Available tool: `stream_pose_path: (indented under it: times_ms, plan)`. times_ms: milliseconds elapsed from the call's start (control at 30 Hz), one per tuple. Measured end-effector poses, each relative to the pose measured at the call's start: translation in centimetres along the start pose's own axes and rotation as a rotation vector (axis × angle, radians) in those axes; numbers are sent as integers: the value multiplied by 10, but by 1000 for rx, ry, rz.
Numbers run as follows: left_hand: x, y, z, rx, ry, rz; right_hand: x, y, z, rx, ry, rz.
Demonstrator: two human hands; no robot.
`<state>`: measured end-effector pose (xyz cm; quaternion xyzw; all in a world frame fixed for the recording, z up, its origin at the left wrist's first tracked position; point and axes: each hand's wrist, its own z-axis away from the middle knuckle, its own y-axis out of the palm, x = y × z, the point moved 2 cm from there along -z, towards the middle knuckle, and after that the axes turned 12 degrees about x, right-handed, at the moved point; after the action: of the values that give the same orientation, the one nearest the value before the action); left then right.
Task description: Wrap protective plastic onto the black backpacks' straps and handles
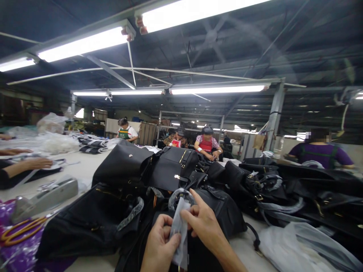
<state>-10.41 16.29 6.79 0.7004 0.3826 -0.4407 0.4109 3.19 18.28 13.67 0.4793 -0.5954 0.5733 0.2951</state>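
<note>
Low in the middle, my left hand (161,241) pinches a strip of translucent white wrapping (180,230) between thumb and fingers. My right hand (204,219) grips the same strip higher up, its index finger stretched out forward. Under both hands lies a black bag (224,207) whose handle (176,196) is covered in clear plastic. What the strip wraps, if anything, I cannot make out. Just beyond are more black bags (170,170) with gold zips and clasps, piled against one another.
Orange-handled scissors (24,231) rest on purple plastic at the left, by a grey tape dispenser (47,196). A co-worker's hand (36,163) is on dark material. A white plastic bag (306,247) lies front right. Several people work farther back.
</note>
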Motion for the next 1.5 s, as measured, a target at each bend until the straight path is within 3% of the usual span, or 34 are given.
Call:
stream_pose_path:
  times_ms: [133,300,433,533,667,1000,1200,1500]
  plan:
    - [-4,-2,1,-21,-37,-11,-4,-8,4,33,7,-55]
    - [-5,-1,-2,-63,-43,29,0,-19,15,-101,-191,-80]
    - [5,-6,-5,-68,-11,-25,3,-8,21,193,-54,-102]
    - [6,-7,-5,-26,7,-42,5,-2,22,270,57,-153]
    - [0,-4,-4,-1,7,-32,8,-1,21,264,117,-195]
    - [-11,0,-2,-31,-50,22,6,-4,26,189,180,-53]
    - [-21,-5,0,-14,-173,131,-2,-3,19,116,3,-57]
    - [-16,-8,1,-9,-153,129,-6,0,20,100,85,-124]
